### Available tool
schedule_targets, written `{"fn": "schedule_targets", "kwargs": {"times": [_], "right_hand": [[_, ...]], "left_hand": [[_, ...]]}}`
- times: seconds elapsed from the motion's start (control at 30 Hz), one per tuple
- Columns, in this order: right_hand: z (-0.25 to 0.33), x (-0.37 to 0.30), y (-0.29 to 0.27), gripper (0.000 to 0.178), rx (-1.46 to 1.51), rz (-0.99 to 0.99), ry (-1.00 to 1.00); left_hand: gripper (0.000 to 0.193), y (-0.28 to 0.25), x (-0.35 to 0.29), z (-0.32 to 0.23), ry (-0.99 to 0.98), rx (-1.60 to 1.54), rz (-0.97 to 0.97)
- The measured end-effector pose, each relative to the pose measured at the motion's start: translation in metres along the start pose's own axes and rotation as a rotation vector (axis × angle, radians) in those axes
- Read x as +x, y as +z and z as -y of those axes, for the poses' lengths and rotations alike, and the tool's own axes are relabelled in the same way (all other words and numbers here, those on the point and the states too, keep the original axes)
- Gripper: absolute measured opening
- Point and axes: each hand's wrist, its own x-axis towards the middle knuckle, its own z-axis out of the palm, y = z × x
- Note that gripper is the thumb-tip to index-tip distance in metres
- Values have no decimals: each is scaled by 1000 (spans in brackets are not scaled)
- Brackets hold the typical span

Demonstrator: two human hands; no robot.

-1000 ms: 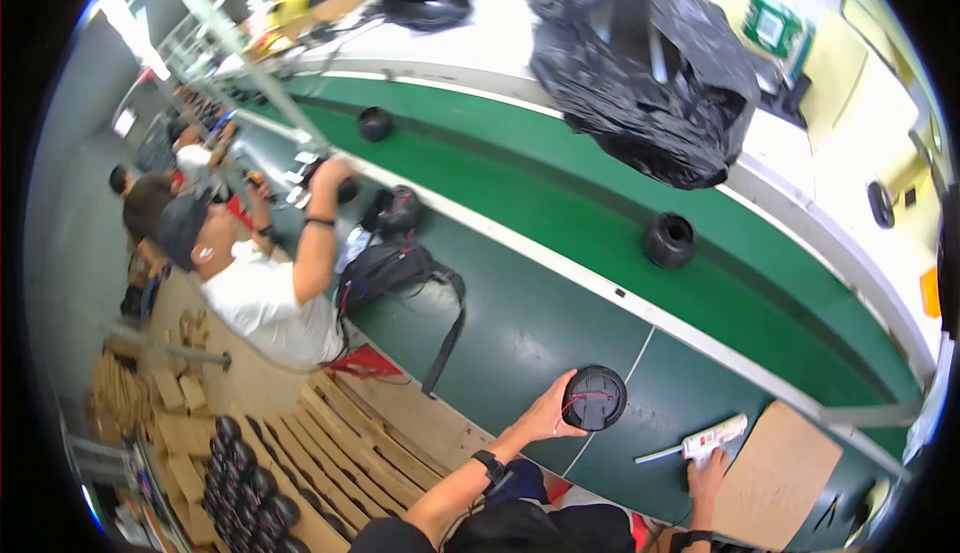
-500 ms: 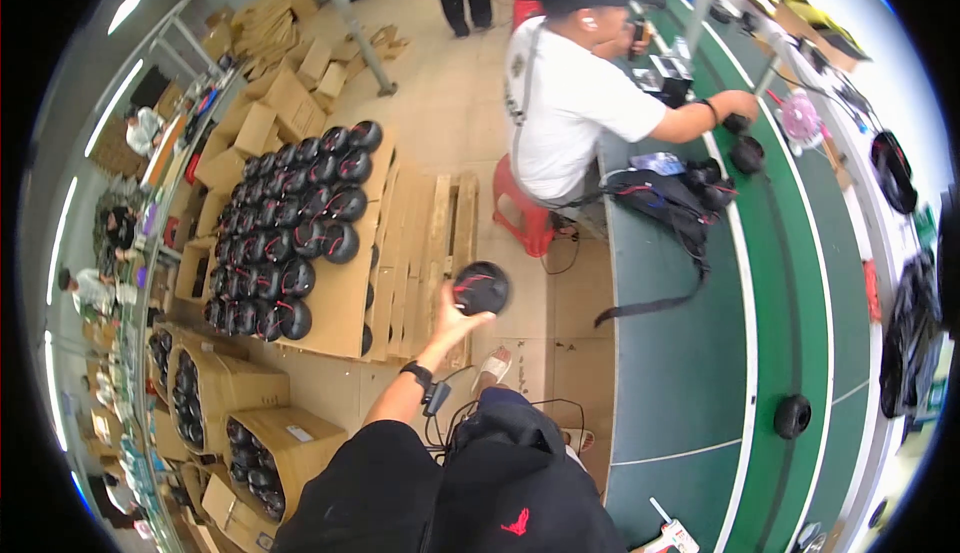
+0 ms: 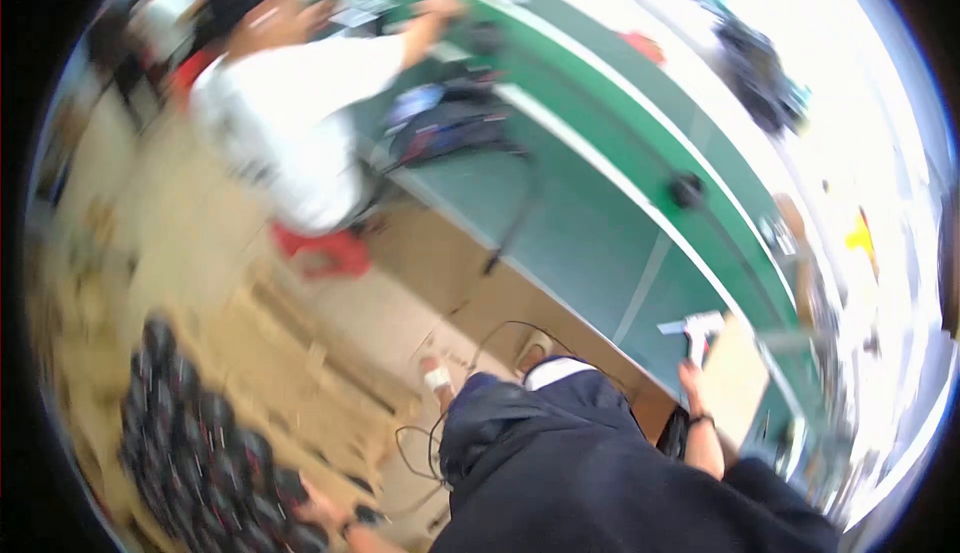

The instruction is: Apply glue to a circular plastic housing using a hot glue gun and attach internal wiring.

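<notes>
My left hand [image 3: 318,506] is at the lower left, beside a pile of black round parts [image 3: 205,443] with thin red marks. A dark round part touches or overlaps its fingertips. Motion blur hides whether the fingers grip it. On the right, my right hand [image 3: 691,381] reaches up to the bench edge, its fingers closed around the lower end of a white and red glue gun [image 3: 703,327].
A green bench [image 3: 570,243] runs diagonally, with a black round part [image 3: 687,190] on its bright green strip. A co-worker [image 3: 290,123] in white sits on a red stool [image 3: 325,251], near a black bag [image 3: 450,131]. Cables [image 3: 408,443] lie on the floor by my feet.
My view has swung right. My left hand, earlier holding a black round part over the floor, is now beside the pile. My right hand has come into view at the glue gun.
</notes>
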Motion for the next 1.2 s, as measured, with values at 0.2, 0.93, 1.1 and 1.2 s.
{"fn": "schedule_targets", "kwargs": {"times": [0.2, 0.93, 1.1, 1.2], "right_hand": [[29, -9, -37, 40, 57, -139, 309], [-36, 86, -11, 63, 291, -361, 322], [-42, 86, -48, 47, 573, -377, 352], [-77, 63, -37, 35, 1015, -245, 621]], "left_hand": [[42, 123, -30, 3, 186, -269, 684], [98, 431, -719, -773, 2017, -545, 1130], [100, 510, -820, -776, 2072, -400, 843], [91, 516, -825, -772, 1978, -392, 774]]}}
